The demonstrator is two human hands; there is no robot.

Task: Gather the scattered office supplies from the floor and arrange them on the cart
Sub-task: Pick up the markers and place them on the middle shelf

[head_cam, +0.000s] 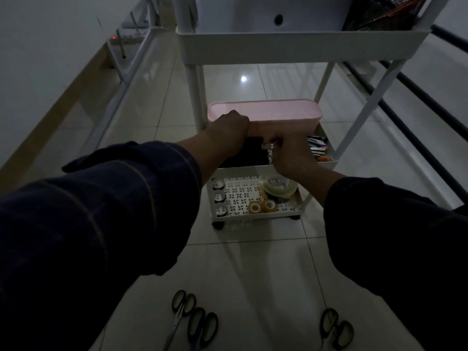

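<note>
Three shelves make up the white cart [304, 44], and most of the office things seem to be on it now. Up on the top shelf sit a white drawer box [273, 15] and a dark mesh basket [385, 12]. On the middle shelf stands a pink box [266, 111], with a black thing [247, 154] in front of it that is too dark to name. At the right end of that shelf lie some pens or markers [317, 146].

The person bends over the cart in dark sleeves. The left hand [229, 130] lies curled over the near left edge of the pink box and looks to be holding it steady. The right hand [291, 153] is just in front of the pink box, fingers closed around something small and clear [271, 148]. I cannot tell what that small thing is.

On the bottom shelf, a big roll of clear tape [278, 187] sits at the right. Two small yellow tape rolls [262, 206] lie by the front edge. Three little round black and white things [219, 196] stand in a row at the left.

On the floor [253, 269] in front of the cart, the job is not finished. Two pairs of scissors [193, 317] lie at the left. One more pair of scissors [336, 328] lies at the right. My guess is that these three are what is left to pick up, once the small clear thing is set down.
</note>
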